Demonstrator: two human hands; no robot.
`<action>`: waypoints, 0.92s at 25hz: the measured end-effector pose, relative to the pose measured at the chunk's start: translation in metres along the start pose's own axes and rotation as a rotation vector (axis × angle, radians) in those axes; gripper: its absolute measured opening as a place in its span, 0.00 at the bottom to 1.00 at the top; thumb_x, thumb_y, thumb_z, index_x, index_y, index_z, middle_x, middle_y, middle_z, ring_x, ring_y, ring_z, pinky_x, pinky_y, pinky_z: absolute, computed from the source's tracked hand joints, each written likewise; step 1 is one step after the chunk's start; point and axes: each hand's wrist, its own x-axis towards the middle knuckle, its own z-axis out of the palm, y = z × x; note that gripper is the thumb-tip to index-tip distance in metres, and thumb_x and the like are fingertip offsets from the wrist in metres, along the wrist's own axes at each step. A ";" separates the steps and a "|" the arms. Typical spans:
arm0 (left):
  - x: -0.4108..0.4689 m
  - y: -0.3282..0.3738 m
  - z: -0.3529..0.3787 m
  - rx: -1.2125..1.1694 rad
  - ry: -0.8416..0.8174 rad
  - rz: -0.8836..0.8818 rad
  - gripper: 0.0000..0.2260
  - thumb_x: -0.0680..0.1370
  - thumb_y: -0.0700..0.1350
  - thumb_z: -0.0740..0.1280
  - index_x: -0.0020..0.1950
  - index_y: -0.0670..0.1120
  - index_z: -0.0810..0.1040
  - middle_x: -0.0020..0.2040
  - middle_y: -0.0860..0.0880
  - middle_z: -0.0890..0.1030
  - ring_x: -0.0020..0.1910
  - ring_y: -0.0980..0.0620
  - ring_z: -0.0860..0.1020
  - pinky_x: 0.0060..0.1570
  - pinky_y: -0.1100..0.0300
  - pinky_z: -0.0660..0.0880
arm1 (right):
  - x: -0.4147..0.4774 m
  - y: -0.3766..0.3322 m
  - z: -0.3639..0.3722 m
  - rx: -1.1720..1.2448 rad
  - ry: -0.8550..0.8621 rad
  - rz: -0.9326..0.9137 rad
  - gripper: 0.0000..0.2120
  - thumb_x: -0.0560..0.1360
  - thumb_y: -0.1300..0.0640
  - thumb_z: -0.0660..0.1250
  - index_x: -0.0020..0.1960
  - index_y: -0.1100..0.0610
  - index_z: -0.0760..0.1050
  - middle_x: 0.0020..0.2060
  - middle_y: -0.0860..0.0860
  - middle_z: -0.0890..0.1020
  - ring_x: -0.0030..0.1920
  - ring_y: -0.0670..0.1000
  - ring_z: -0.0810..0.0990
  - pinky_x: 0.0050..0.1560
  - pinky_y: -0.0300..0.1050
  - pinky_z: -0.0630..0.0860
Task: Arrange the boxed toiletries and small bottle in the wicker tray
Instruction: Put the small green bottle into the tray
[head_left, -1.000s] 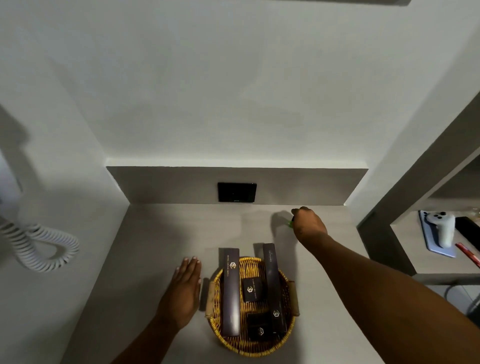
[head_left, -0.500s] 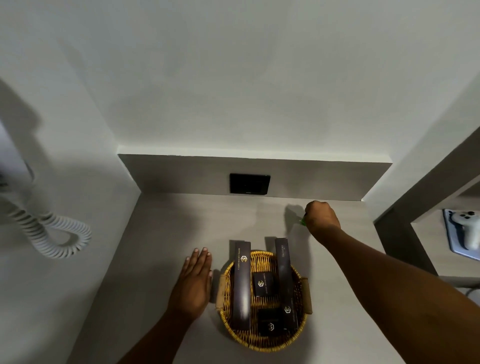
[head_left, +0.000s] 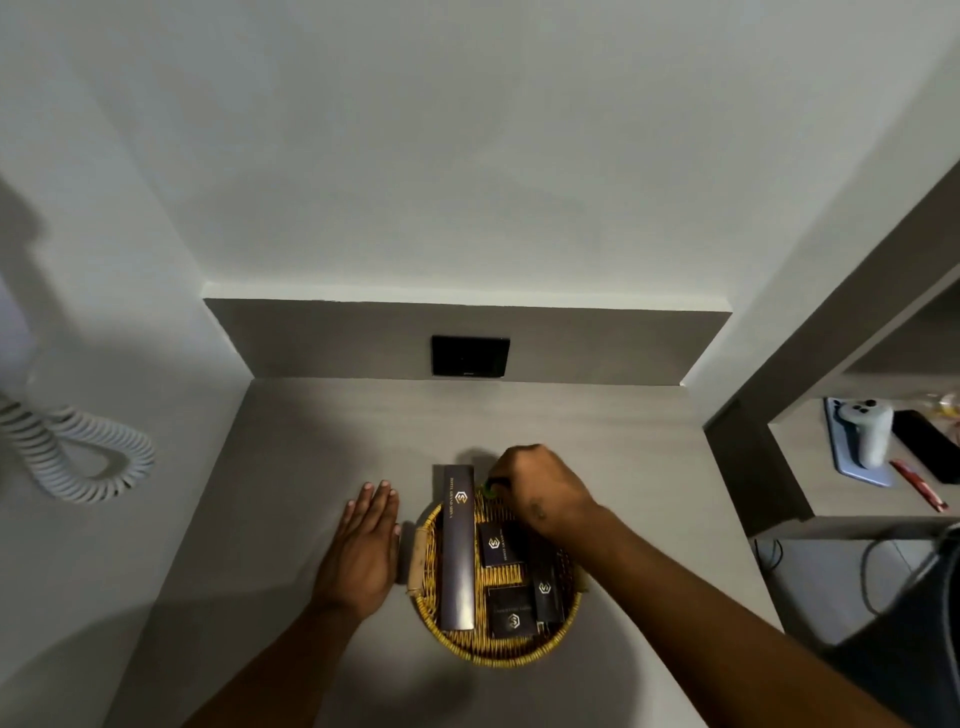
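Grey desk (head_left: 291, 467) in a white-walled alcove, wicker tray (head_left: 511, 656) near the front edge with dark boxes inside, the long box (head_left: 458, 545) running front to back. Right hand (head_left: 540, 491) has its grip closed on a small green bottle (head_left: 488, 488) over the tray's far rim; bottle's axis hidden. Left hand (head_left: 366, 545) flat, released, just beside the tray; best to lower the bottle gently into the bare gap behind the short boxes.

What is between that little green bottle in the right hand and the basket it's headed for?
Nothing visible blocks it. The right hand holds the small green bottle at the far rim of the wicker tray. Under it, beside the long box and beyond the small box, bare weave shows, though the hand hides part of that spot.
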 end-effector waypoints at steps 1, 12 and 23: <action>0.001 0.000 -0.001 0.015 -0.004 -0.007 0.29 0.80 0.55 0.34 0.78 0.44 0.48 0.80 0.48 0.48 0.77 0.51 0.41 0.75 0.56 0.39 | -0.001 -0.001 0.008 -0.005 -0.016 0.028 0.09 0.79 0.60 0.63 0.52 0.58 0.82 0.49 0.57 0.83 0.48 0.57 0.82 0.49 0.47 0.79; -0.001 -0.001 0.002 0.002 0.005 -0.017 0.24 0.83 0.51 0.44 0.78 0.44 0.51 0.79 0.47 0.52 0.78 0.50 0.45 0.74 0.56 0.40 | 0.005 0.002 0.034 -0.051 -0.047 0.124 0.12 0.79 0.64 0.62 0.58 0.59 0.81 0.52 0.60 0.83 0.51 0.60 0.82 0.50 0.48 0.77; -0.002 -0.001 0.003 -0.022 0.037 0.009 0.27 0.81 0.52 0.43 0.77 0.43 0.54 0.79 0.46 0.54 0.78 0.49 0.46 0.75 0.54 0.42 | 0.010 0.000 0.037 -0.080 -0.021 0.141 0.13 0.77 0.66 0.62 0.59 0.59 0.79 0.53 0.61 0.81 0.50 0.61 0.82 0.45 0.48 0.75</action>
